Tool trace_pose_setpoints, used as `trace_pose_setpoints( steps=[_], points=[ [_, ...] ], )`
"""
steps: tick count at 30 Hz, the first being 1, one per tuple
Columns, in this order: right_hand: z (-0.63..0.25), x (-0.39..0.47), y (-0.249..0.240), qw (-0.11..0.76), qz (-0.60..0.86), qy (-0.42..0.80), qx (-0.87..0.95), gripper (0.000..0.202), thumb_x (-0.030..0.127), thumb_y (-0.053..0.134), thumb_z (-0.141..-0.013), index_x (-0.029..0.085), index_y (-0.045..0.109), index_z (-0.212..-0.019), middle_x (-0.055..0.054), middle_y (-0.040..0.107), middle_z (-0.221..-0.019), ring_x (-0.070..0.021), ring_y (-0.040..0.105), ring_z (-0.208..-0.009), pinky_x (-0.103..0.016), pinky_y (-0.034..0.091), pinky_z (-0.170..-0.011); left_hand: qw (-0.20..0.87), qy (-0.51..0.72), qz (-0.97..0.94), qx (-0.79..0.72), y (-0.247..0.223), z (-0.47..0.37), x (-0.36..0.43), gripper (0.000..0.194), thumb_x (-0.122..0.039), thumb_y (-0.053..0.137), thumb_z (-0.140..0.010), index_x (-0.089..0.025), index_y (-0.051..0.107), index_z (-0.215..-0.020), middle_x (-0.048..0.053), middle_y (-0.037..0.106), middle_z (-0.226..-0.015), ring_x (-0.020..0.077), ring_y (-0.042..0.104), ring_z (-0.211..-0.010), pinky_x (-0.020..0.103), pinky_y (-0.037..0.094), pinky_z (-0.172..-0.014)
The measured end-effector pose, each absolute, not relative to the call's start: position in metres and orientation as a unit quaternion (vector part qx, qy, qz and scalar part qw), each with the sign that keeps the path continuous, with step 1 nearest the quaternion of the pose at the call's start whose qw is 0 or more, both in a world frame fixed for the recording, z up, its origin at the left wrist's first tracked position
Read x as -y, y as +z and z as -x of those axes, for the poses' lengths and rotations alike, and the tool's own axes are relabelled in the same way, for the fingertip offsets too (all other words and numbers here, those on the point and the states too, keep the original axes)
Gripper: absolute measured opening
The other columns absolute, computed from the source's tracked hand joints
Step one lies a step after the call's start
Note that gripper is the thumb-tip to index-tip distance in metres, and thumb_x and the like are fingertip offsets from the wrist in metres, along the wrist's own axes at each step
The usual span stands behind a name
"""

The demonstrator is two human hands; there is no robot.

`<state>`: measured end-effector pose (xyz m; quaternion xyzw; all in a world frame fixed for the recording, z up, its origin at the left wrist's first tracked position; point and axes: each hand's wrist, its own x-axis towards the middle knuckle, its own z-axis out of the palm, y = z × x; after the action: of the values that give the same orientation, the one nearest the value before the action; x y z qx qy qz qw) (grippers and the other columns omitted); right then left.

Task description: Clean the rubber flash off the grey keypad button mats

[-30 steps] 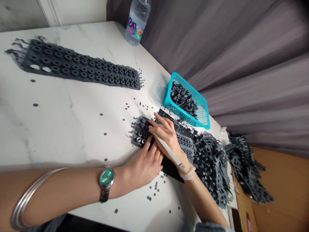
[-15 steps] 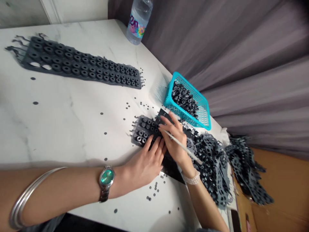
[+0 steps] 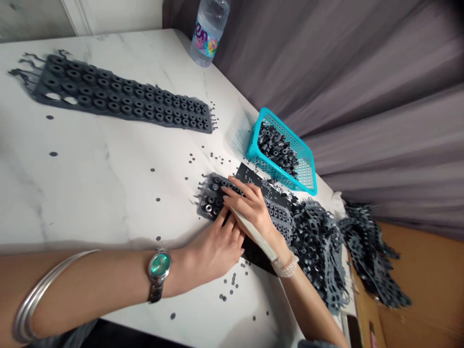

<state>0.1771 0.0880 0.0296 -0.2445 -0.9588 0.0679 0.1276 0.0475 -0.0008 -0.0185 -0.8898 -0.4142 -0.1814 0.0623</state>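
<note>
Grey studded sheet [image 3: 213, 199] may skid if left hand [image 3: 213, 247], fingers laid flat, slackens; I see right hand [image 3: 253, 212] gripping pale stick [image 3: 255, 234] (tip hidden).

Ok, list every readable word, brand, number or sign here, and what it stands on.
"en": purple letters on the label of the clear bottle; possibly part of a longer word.
Watch: any dial markings are too small to read.
Nothing else readable.

Right grip [image 3: 253, 212] back down across studded strip [image 3: 211, 199]
</note>
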Motion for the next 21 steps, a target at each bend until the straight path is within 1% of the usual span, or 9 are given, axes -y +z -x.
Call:
trace_pose_setpoints(
  steps=[3, 5, 7, 11, 17, 21],
  points=[
    [-0.172, -0.091, 0.035, 0.102, 0.209, 0.042, 0.972, 0.023, 0.017, 0.039, -0.102, 0.021, 0.060, -0.109, -0.012, 0.067, -0.128, -0.0216, 0.043, -0.140, -0.046, 0.043, -0.104, 0.057, -0.172, 0.898, 0.402, -0.016, -0.045, 0.000, 0.039, -0.030, 0.050, -0.090, -0.007, 0.069, -0.115, 0.021, 0.069, -0.117, 0.0341, 0.063, -0.104, 0.056, 0.040, -0.099],
    [-0.170, -0.092, 0.036, 0.110, 0.195, 0.032, 0.974, 0.022, 0.015, 0.038, -0.101, 0.019, 0.059, -0.109, -0.014, 0.068, -0.126, -0.0219, 0.042, -0.141, -0.045, 0.044, -0.103, 0.055, -0.168, 0.900, 0.397, -0.015, -0.044, 0.000, 0.038, -0.029, 0.050, -0.090, -0.007, 0.069, -0.114, 0.021, 0.069, -0.116, 0.0342, 0.062, -0.104, 0.056, 0.041, -0.099],
    [-0.172, -0.093, 0.035, 0.128, 0.192, 0.036, 0.972, 0.021, 0.015, 0.039, -0.101, 0.018, 0.057, -0.111, -0.015, 0.067, -0.126, -0.0238, 0.043, -0.141, -0.047, 0.044, -0.102, 0.057, -0.171, 0.898, 0.401, -0.015, -0.044, 0.000, 0.041, -0.032, 0.050, -0.091, -0.006, 0.068, -0.117, 0.021, 0.068, -0.119, 0.0358, 0.060, -0.109, 0.057, 0.039, -0.101],
    [-0.182, -0.093, 0.029, 0.161, 0.205, 0.064, 0.963, 0.021, 0.016, 0.040, -0.101, 0.021, 0.055, -0.115, -0.014, 0.065, -0.130, -0.0265, 0.043, -0.141, -0.050, 0.044, -0.101, 0.065, -0.184, 0.890, 0.412, -0.019, -0.047, 0.001, 0.049, -0.039, 0.048, -0.093, -0.005, 0.065, -0.124, 0.021, 0.065, -0.125, 0.0404, 0.053, -0.121, 0.060, 0.034, -0.107],
    [-0.186, -0.092, 0.024, 0.155, 0.201, 0.081, 0.964, 0.020, 0.018, 0.042, -0.100, 0.021, 0.057, -0.114, -0.013, 0.063, -0.134, -0.0260, 0.040, -0.142, -0.049, 0.044, -0.101, 0.059, -0.182, 0.890, 0.415, -0.019, -0.048, 0.001, 0.047, -0.037, 0.048, -0.094, -0.004, 0.065, -0.122, 0.021, 0.067, -0.121, 0.0386, 0.057, -0.116, 0.060, 0.034, -0.105],
    [-0.180, -0.093, 0.030, 0.138, 0.198, 0.076, 0.967, 0.020, 0.018, 0.042, -0.101, 0.020, 0.059, -0.111, -0.012, 0.065, -0.130, -0.0265, 0.042, -0.141, -0.048, 0.045, -0.101, 0.067, -0.183, 0.886, 0.421, -0.017, -0.048, 0.001, 0.048, -0.036, 0.048, -0.094, -0.002, 0.064, -0.123, 0.022, 0.066, -0.121, 0.0388, 0.057, -0.115, 0.058, 0.037, -0.103]
  ],
)
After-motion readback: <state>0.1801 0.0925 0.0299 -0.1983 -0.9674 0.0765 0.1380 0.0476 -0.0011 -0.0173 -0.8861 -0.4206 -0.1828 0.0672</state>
